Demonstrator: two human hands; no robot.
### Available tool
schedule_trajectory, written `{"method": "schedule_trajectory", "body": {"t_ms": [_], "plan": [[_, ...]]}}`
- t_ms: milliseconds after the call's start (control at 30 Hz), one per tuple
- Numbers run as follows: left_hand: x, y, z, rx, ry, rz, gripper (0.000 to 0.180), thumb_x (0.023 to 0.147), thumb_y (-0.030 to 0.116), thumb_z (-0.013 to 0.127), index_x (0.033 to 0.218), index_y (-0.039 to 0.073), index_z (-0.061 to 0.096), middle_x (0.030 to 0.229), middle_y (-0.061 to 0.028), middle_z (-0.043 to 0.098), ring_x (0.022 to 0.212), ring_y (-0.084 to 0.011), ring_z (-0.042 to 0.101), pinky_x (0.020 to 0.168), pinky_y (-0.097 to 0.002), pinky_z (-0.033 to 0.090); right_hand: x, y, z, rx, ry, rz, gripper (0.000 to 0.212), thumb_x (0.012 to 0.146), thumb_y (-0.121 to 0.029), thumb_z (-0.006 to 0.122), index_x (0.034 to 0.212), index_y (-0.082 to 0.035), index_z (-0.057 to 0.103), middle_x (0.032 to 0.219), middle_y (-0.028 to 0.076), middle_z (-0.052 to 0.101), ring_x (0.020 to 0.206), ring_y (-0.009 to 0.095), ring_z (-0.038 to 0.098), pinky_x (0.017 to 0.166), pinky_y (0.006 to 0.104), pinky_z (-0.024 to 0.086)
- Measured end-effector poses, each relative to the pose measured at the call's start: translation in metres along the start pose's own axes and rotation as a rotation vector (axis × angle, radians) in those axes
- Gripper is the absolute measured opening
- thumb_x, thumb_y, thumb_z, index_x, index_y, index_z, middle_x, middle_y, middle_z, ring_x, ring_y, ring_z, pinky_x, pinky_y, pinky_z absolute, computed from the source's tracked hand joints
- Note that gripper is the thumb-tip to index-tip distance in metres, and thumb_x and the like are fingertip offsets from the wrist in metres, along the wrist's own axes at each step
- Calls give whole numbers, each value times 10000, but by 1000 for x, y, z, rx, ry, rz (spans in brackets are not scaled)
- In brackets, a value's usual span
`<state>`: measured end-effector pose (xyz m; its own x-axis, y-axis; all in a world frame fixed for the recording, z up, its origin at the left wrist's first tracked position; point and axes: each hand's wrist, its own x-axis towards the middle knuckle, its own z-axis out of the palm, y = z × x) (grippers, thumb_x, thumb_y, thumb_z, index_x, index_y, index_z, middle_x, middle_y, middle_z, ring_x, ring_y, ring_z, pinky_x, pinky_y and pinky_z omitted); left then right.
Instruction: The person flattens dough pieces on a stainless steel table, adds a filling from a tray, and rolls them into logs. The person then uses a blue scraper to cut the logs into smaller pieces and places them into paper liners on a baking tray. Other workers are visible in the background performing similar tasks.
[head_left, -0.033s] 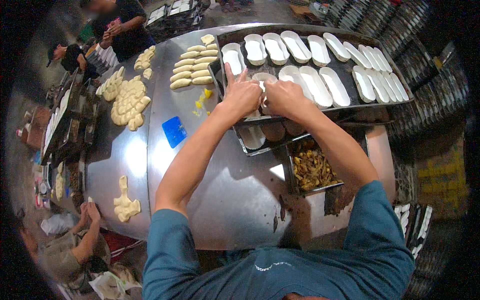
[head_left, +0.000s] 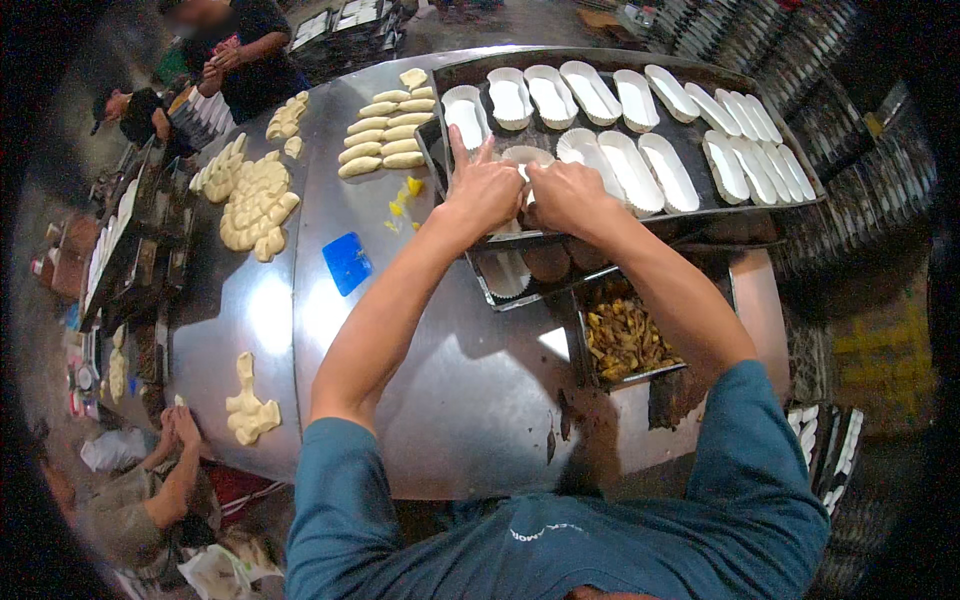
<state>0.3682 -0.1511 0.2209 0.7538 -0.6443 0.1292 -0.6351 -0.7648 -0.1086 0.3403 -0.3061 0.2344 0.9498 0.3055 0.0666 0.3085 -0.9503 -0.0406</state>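
Note:
Both hands reach over the near left part of a dark baking tray [head_left: 690, 150]. A white, oblong paper baking liner [head_left: 526, 155] with a fluted wall lies between them, partly covered by the fingers. My left hand [head_left: 484, 192] pinches it with the thumb side while two fingers point up and away. My right hand [head_left: 570, 192] is curled, its thumb and fingertips pressed on the liner's right side. Several more paper liners [head_left: 660, 172] stand in rows along the tray. Whatever lies inside the pinched liner is hidden by my fingers.
Left of the tray lie dough rolls [head_left: 385, 137], yellow scraps [head_left: 400, 205], a blue scraper [head_left: 347, 263] and dough pieces [head_left: 258, 212]. A pan of brown-yellow filling [head_left: 630, 335] sits under my right forearm. Co-workers stand at the left; stacked trays [head_left: 840, 210] are at the right.

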Motion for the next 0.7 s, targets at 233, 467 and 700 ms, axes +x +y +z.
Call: {"method": "schedule_trajectory", "body": {"t_ms": [233, 467, 700], "plan": [[2, 0, 10, 45, 64, 25, 184, 824, 227, 588, 910, 163, 737, 1131, -43, 648, 1312, -412, 403, 1007, -790, -20, 0, 52, -16, 1119, -204, 431, 341, 785, -188, 590, 1103, -71, 626, 906, 80, 605, 714, 151, 564, 549, 275, 458], [-8, 1, -10, -85, 122, -26, 182, 855, 265, 588, 941, 193, 732, 1232, -34, 629, 1307, -370, 425, 1010, -782, 9, -26, 64, -34, 1605, -191, 300, 496, 846, -147, 561, 1324, -42, 476, 1111, 94, 610, 921, 166, 629, 760, 309, 542], [-92, -24, -37, -683, 751, -288, 183, 919, 202, 568, 1021, 137, 704, 1186, -63, 653, 1225, -270, 531, 1112, -605, 131, -31, 38, -45, 1448, -136, 207, 470, 851, -149, 616, 1298, -55, 509, 1054, 76, 618, 840, 153, 631, 681, 296, 553]]}}
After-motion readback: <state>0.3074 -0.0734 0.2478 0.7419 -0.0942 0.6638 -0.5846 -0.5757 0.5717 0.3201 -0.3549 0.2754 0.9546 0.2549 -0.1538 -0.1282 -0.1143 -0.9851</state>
